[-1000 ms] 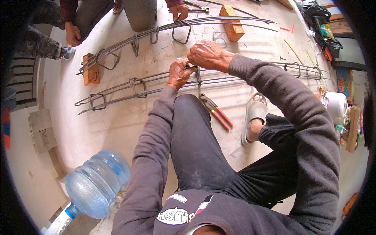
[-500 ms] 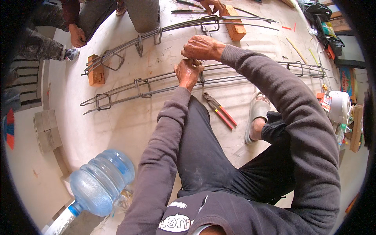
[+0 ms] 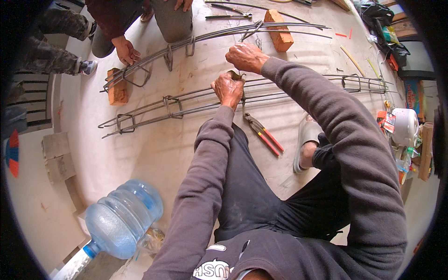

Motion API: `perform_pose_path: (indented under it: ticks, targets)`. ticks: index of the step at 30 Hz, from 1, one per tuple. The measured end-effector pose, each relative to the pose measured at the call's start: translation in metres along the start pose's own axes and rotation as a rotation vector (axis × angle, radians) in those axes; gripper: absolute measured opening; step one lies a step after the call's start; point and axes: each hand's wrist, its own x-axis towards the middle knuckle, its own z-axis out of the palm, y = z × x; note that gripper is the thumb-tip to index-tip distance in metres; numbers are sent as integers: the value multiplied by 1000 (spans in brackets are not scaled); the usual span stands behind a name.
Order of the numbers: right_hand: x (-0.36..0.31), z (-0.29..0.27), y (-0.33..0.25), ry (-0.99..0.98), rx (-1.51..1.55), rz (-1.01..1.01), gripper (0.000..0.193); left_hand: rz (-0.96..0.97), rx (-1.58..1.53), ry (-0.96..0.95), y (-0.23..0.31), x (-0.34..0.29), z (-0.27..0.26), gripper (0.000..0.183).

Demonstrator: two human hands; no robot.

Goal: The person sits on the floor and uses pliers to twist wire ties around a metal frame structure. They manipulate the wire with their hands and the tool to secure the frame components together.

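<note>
A long, narrow rebar cage (image 3: 196, 110) with square stirrups lies across the floor before me. My left hand (image 3: 228, 88) is closed on its middle, by a stirrup (image 3: 243, 95). Just above and to the right, my right hand (image 3: 247, 58) is held in a fist, apart from the left; what it grips is hidden. Thin dark wire (image 3: 241, 73) shows between the two hands. Red-handled pincers (image 3: 263, 133) lie on the floor on my side of the cage, their jaws toward it.
Beyond lies a second rebar cage (image 3: 205, 35), propped on two bricks (image 3: 117, 88) (image 3: 279, 31). A co-worker's hand (image 3: 125, 50) touches its left end. Pliers (image 3: 228, 17) lie behind it. A blue water jug (image 3: 122, 219) rests on its side at lower left.
My right hand has moved slightly right and down, away from my left hand, which shifted a little right. The co-worker's hand has left the right brick; another reached the far cage's left end.
</note>
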Motion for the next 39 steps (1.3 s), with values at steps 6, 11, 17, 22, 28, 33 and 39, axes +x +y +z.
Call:
perform_pose_path:
  ticks: [6, 11, 17, 22, 28, 33, 39]
  targets:
    - [-24, 7, 18, -129, 100, 114, 10, 18, -1, -7, 5, -2, 4, 21]
    - [-53, -2, 26, -351, 231, 53, 16, 7, -8, -23, 4, -2, 6, 22]
    - [-49, -24, 8, -172, 327, -68, 13, 31, -35, -97, 4, -3, -3, 23]
    - [-18, -37, -7, -7, 87, -207, 18, 96, -52, -96, -5, -2, -7, 23]
    - [13, -34, -12, -112, -67, -176, 17, 66, -182, -89, -12, -1, -1, 8]
    - [19, -23, -14, 22, -140, -220, 14, 64, -229, -77, -16, 2, 3, 10]
    - [20, -53, -13, 364, -101, -399, 10, 92, -168, -110, -7, 0, 4, 15]
